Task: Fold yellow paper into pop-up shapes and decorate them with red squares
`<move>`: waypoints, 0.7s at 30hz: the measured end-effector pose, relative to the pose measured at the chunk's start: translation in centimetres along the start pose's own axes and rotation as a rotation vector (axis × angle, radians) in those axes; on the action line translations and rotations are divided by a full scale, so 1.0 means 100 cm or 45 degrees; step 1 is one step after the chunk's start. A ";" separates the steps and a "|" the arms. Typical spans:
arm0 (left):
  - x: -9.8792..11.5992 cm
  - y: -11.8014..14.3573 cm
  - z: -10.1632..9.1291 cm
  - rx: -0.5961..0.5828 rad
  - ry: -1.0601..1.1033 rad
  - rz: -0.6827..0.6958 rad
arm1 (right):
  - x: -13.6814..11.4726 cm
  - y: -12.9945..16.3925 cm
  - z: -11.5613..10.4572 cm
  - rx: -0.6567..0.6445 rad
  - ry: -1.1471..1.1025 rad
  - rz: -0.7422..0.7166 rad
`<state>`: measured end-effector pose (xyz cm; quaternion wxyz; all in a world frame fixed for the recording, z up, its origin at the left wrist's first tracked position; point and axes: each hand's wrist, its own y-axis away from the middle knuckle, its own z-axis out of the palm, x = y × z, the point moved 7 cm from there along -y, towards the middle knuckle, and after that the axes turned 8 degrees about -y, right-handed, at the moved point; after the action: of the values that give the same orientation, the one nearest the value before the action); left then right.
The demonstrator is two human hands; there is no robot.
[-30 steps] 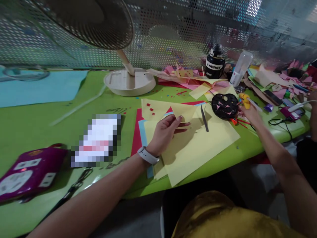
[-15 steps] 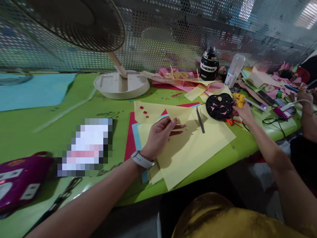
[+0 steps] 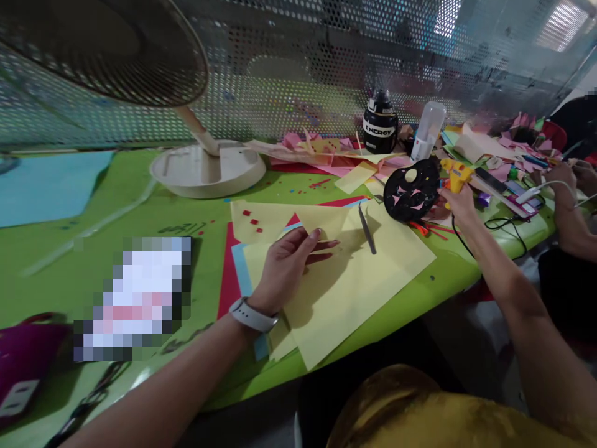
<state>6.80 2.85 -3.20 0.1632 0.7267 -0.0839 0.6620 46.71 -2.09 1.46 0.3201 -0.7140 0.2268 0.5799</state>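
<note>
The yellow glue gun (image 3: 454,176) is up off the worktop (image 3: 116,218), clamped in the right hand (image 3: 459,202), which reaches far out to the right. Its nozzle points left at a black round disc (image 3: 411,190) that carries small pink cut-outs and one pale dot; the disc is tilted up, its lower edge down by red scissor handles (image 3: 422,228). A black cord runs from under the right hand towards the worktop edge.

The left hand (image 3: 284,267) rests on a stack of yellow paper sheets (image 3: 354,286) in the middle of the worktop, the thumb and fingers pinched on a thin dark red paper strip (image 3: 326,247) that pokes out to the right. A white watch sits on that wrist. Just beyond the fingertips lies a pair of tweezers (image 3: 367,221) on the yellow paper. Red and blue sheets (image 3: 231,274) show from under the stack on its left side.

Further back stand a black bottle (image 3: 380,127) and a clear bottle (image 3: 426,132), amid a heap of pink and yellow paper scraps (image 3: 321,149). The round base of a fan (image 3: 208,169) sits to the left, its cage overhead. At the far right another person's hand (image 3: 562,177) holds a white cable.
</note>
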 end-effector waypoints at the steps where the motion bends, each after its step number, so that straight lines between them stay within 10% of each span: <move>1: -0.001 0.000 -0.001 0.002 -0.009 -0.004 | -0.002 -0.003 -0.008 0.059 -0.026 0.001; 7: -0.004 -0.004 -0.002 -0.009 0.008 0.021 | -0.005 -0.016 -0.054 0.370 -0.016 0.061; 21: -0.002 0.001 -0.003 0.027 0.023 -0.040 | 0.018 -0.006 -0.077 0.325 0.149 0.103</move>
<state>6.50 2.87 -3.34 0.1668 0.7235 -0.0638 0.6668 52.79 -7.09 0.80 0.3711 -0.6902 0.3455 0.5162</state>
